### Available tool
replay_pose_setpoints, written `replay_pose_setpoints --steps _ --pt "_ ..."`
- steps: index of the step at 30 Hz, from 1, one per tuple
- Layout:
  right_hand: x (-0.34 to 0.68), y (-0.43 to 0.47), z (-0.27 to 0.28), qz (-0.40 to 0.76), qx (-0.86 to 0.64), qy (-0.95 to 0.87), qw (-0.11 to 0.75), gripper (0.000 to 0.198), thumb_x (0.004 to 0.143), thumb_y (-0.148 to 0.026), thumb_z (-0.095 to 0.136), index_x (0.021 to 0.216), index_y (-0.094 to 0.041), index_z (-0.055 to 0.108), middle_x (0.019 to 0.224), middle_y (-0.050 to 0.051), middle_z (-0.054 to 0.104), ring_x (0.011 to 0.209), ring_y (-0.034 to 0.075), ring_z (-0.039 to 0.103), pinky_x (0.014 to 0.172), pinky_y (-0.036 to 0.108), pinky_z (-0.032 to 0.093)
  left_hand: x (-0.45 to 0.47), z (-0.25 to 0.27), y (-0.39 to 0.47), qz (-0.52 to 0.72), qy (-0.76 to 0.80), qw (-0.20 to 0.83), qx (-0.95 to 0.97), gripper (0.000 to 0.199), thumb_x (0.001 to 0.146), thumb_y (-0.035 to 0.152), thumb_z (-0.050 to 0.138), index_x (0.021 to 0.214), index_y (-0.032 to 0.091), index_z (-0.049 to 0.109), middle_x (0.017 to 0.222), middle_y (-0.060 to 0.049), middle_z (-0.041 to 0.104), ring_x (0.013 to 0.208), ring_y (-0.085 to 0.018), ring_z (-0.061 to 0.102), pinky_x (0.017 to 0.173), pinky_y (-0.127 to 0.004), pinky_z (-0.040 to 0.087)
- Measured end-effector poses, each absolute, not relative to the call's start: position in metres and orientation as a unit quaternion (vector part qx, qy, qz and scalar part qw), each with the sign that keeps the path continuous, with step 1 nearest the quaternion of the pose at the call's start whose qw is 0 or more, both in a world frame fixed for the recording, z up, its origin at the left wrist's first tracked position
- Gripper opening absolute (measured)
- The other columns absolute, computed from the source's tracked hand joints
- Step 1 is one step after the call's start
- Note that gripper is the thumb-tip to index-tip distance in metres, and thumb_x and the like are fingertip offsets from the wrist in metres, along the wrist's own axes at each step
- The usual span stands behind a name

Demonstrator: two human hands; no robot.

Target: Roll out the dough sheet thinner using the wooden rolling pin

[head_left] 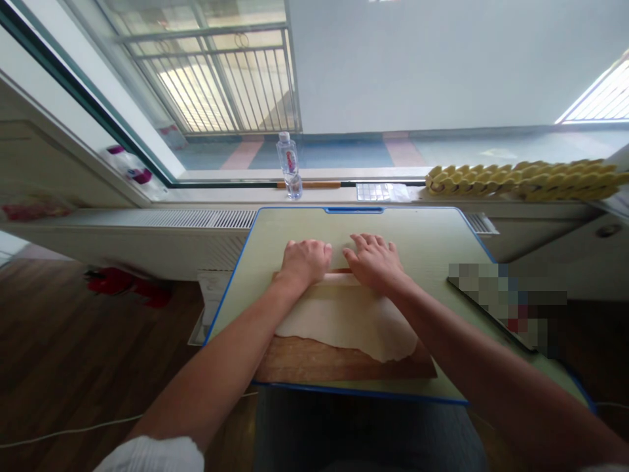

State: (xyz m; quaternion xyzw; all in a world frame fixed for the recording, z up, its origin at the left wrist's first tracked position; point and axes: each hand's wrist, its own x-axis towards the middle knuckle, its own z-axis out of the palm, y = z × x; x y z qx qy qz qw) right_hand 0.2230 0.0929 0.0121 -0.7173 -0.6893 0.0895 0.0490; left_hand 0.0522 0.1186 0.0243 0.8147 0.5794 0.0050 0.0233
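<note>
A thin sheet of pale dough (344, 321) covers much of a wooden board (314, 360), its uneven near edge lying short of the board's front. Across the far part of the dough runs a light rolling pin (339, 279), visible only between my hands. My left hand (305, 259) is closed over the pin's left part, fingers curled and knuckles up. On its right part rests my right hand (374, 261), palm down with the fingers spread forward. Both hands hide the pin's ends.
The board sits on a blue-edged folding table (417, 229). A tablet-like device (496, 308), partly pixelated, lies at the right. Along the windowsill stand a clear water bottle (289, 167), a pill-box-like tray (376, 192) and a yellow braided item (525, 180).
</note>
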Motion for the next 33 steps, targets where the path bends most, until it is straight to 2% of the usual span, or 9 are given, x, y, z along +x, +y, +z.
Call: replay_pose_setpoints --steps 4,7,10,14,19,22,25,27,33 --pt "0.220 0.068 0.009 0.061 -0.707 -0.703 0.055 0.062 0.107 -0.051 0.030 0.162 -0.025 0.045 0.167 0.010 0.046 0.151 0.034 0.039 0.122 0.060 0.030 0.048 0.023 0.097 0.024 0.566 0.026 0.823 0.047 0.109 0.040 0.033 0.105 0.020 0.075 0.112 -0.012 0.079 0.104 -0.027 0.073 0.093 -0.042 0.052" --pt "0.215 0.034 0.003 0.016 -0.696 -0.714 0.074 0.059 0.108 -0.048 0.031 0.160 -0.027 0.049 0.165 0.009 0.049 0.152 0.036 0.038 0.124 0.061 0.027 0.043 0.019 0.068 0.053 0.558 -0.002 0.828 0.035 0.108 0.040 0.041 0.110 0.022 0.071 0.119 -0.012 0.074 0.114 -0.029 0.067 0.094 -0.044 0.051" --pt "0.214 0.023 0.000 0.002 -0.695 -0.714 0.080 0.058 0.108 -0.047 0.031 0.159 -0.027 0.051 0.164 0.009 0.050 0.152 0.036 0.037 0.124 0.062 0.025 0.042 0.016 0.057 0.053 0.557 -0.011 0.829 0.031 0.107 0.040 0.044 0.113 0.023 0.069 0.121 -0.012 0.072 0.115 -0.031 0.064 0.095 -0.046 0.050" --pt "0.218 0.056 0.004 0.049 -0.699 -0.710 0.072 0.062 0.106 -0.049 0.033 0.162 -0.025 0.046 0.166 0.010 0.047 0.151 0.035 0.038 0.123 0.063 0.028 0.047 0.014 0.085 0.041 0.548 0.009 0.836 0.037 0.109 0.042 0.038 0.107 0.022 0.070 0.119 -0.011 0.073 0.116 -0.029 0.064 0.099 -0.046 0.049" --pt "0.221 0.087 0.010 0.099 -0.710 -0.696 0.042 0.066 0.105 -0.051 0.030 0.164 -0.022 0.041 0.169 0.012 0.043 0.152 0.035 0.038 0.122 0.065 0.030 0.052 0.011 0.116 0.043 0.569 0.027 0.821 0.036 0.107 0.040 0.042 0.119 0.021 0.069 0.130 -0.013 0.071 0.124 -0.030 0.063 0.101 -0.048 0.052" --pt "0.219 0.072 0.007 0.069 -0.707 -0.703 0.042 0.066 0.106 -0.051 0.030 0.165 -0.023 0.041 0.170 0.011 0.041 0.153 0.035 0.036 0.123 0.064 0.029 0.050 0.007 0.105 0.060 0.557 0.034 0.828 0.042 0.107 0.043 0.040 0.135 0.023 0.065 0.145 -0.012 0.066 0.133 -0.030 0.059 0.111 -0.054 0.047" --pt "0.215 0.045 0.003 0.021 -0.703 -0.709 0.052 0.063 0.107 -0.048 0.030 0.164 -0.024 0.043 0.170 0.011 0.042 0.154 0.037 0.036 0.122 0.064 0.030 0.046 0.003 0.081 0.074 0.546 0.030 0.834 0.051 0.109 0.047 0.035 0.152 0.028 0.056 0.161 -0.009 0.055 0.147 -0.030 0.049 0.123 -0.060 0.035" --pt "0.212 0.025 0.001 -0.002 -0.702 -0.709 0.062 0.061 0.109 -0.047 0.028 0.163 -0.024 0.046 0.168 0.010 0.045 0.153 0.037 0.037 0.122 0.063 0.030 0.044 0.002 0.063 0.079 0.550 0.024 0.831 0.054 0.109 0.048 0.033 0.156 0.029 0.053 0.165 -0.008 0.051 0.151 -0.031 0.045 0.126 -0.062 0.030" --pt "0.205 -0.031 -0.001 -0.026 -0.684 -0.724 0.080 0.063 0.112 -0.047 0.023 0.163 -0.019 0.047 0.169 0.009 0.044 0.156 0.035 0.035 0.126 0.056 0.026 0.037 0.003 0.011 0.104 0.547 0.013 0.831 0.057 0.110 0.047 0.032 0.161 0.027 0.049 0.169 -0.008 0.045 0.156 -0.032 0.042 0.129 -0.060 0.030"
